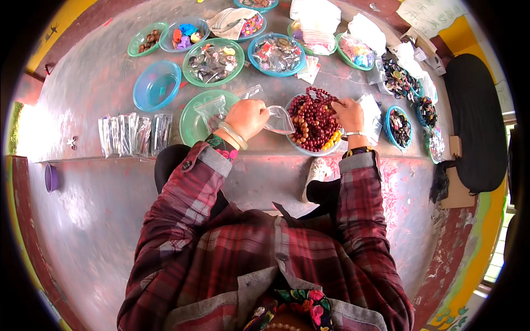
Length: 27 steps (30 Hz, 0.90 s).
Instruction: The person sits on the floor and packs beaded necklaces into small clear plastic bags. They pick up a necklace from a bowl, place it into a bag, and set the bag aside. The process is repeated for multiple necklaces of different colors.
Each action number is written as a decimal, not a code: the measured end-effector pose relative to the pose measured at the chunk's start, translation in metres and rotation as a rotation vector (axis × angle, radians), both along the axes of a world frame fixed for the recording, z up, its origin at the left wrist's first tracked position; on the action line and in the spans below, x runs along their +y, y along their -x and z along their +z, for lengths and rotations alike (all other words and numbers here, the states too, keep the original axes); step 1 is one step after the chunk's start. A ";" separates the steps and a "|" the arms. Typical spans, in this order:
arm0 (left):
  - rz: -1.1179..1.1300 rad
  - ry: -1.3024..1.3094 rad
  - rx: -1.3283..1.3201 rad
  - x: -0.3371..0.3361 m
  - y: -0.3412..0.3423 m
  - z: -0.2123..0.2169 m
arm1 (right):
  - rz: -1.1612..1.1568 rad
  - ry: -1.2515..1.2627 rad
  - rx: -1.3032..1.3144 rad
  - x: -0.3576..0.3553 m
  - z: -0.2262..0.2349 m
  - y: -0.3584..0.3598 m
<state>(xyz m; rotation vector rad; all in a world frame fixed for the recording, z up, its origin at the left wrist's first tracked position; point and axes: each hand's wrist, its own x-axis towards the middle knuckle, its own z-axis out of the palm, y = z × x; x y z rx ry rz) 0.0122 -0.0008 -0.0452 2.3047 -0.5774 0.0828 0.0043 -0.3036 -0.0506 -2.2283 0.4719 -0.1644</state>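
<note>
The left hand [248, 117], seen from its back with most of its fingers hidden, was pinching one end of a clear plastic bag [280, 119], whose see-through walls made its contents hard to make out; the bag reached rightward to the pile of bead strings [314, 121], dark red with some orange and yellow, in a pale bowl [298, 148] near the near edge of the grey platform [342, 74]; the right hand [350, 115] had its fingertips at the pile's right side, though I cannot tell whether they pinched a strand or merely touched it; the left hand and wrist partly covered a green bowl [189, 124] holding clear bags [211, 112], also by the near edge.
</note>
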 end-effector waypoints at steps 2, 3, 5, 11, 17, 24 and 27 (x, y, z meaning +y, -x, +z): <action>0.003 0.001 -0.004 -0.004 0.000 -0.002 | 0.083 -0.051 -0.052 0.007 0.027 0.006; 0.006 0.000 -0.004 -0.006 0.001 -0.003 | 0.111 -0.164 -0.086 0.014 0.042 0.012; -0.005 0.036 -0.010 -0.008 0.001 -0.007 | 0.169 -0.355 -0.123 0.027 0.066 0.019; -0.005 -0.017 -0.020 -0.012 -0.002 -0.010 | 0.358 -0.544 -0.149 0.060 0.091 0.029; -0.007 0.033 0.046 -0.020 -0.004 -0.009 | 0.490 -0.399 -0.066 0.073 0.071 0.030; -0.062 0.138 0.108 -0.025 0.003 0.004 | 0.755 0.407 -0.253 0.094 0.055 0.034; -0.098 0.166 0.162 -0.026 0.004 0.003 | 0.778 0.628 -0.210 0.110 0.049 0.037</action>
